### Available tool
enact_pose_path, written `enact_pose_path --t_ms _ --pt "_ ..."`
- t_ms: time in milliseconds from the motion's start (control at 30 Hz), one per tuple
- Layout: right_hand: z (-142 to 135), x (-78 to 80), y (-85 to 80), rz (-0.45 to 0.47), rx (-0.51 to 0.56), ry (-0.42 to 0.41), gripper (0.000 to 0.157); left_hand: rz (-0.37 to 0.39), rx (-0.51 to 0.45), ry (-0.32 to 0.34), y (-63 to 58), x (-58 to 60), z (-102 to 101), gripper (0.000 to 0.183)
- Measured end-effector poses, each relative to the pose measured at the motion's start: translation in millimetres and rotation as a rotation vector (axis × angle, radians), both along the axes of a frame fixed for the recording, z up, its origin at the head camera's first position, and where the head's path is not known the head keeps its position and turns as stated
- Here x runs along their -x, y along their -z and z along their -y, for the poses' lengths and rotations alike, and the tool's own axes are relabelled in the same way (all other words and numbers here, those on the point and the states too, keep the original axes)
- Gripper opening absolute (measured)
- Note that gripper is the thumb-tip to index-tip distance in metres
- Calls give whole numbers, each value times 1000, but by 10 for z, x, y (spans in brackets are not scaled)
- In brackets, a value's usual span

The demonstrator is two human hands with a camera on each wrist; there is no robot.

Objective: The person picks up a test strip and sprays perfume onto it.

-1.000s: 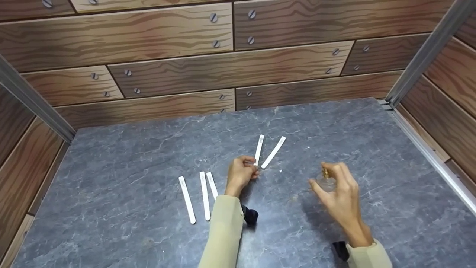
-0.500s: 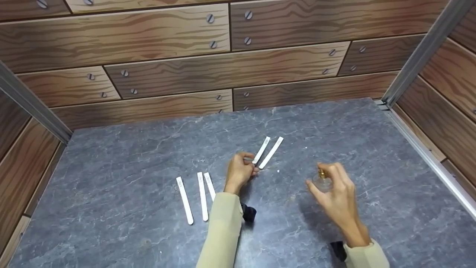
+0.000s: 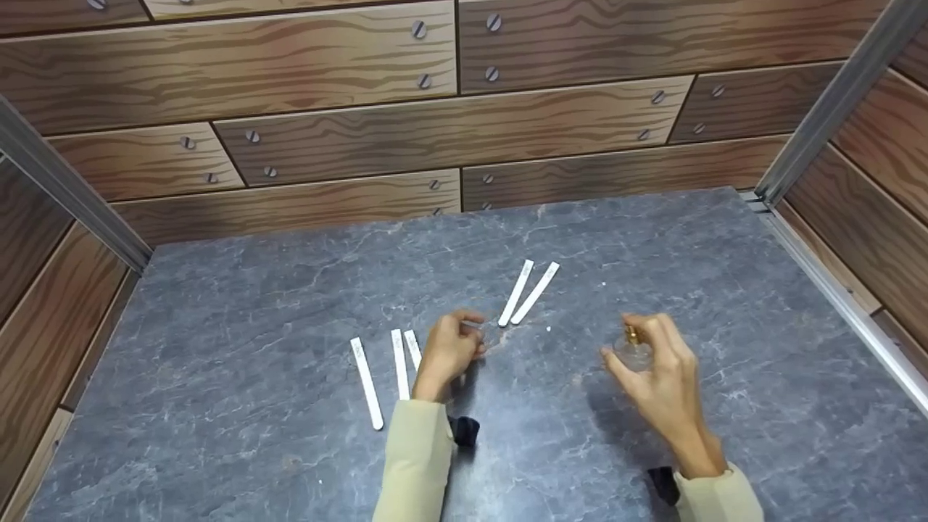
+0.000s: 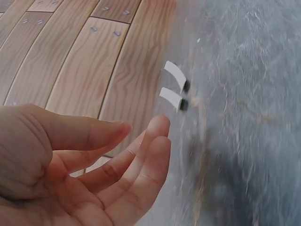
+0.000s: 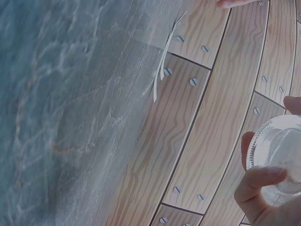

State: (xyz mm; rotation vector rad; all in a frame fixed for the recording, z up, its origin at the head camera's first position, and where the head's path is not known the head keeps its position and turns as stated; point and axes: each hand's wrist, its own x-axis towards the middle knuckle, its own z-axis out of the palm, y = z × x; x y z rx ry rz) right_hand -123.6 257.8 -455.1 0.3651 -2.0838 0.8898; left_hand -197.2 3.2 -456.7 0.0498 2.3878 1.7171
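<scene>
My right hand (image 3: 663,384) grips a small clear glass bottle (image 3: 635,355) with a gold spray neck, held above the table; its round ridged base (image 5: 294,132) faces the right wrist camera. Two white paper strips (image 3: 536,293) with small print at their far ends lie close together, slanted, at the back centre. Just short of them hovers my left hand (image 3: 448,351), fingers loosely bent and nothing between them, as the left wrist view confirms (image 4: 113,174). More white strips (image 3: 367,384) lie to the left; my left hand and sleeve partly cover some of them.
The grey marbled tabletop (image 3: 239,348) is bounded by wood-print walls (image 3: 333,145) behind and at the sides. Metal rails (image 3: 819,109) stand at the corners. A tiny white speck (image 3: 549,329) lies near the two slanted strips.
My left hand has let go of a paper strip, now beside the other slanted one, and drawn back to the left. My right hand keeps holding the bottle in nearly the same place.
</scene>
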Motion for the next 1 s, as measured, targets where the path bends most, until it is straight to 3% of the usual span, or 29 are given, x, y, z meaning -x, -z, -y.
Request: enact_pose_path --t_ms 133,633,1000 --pt "-28 1 -6 3 12 -8 45 -34 -3 10 -18 -57 87 29" --pt "-42 48 40 0 20 10 49 -98 29 -62 -51 -243 343 30" --pt "-11 32 26 11 30 -3 50 -71 3 -93 -10 -378 505 30"
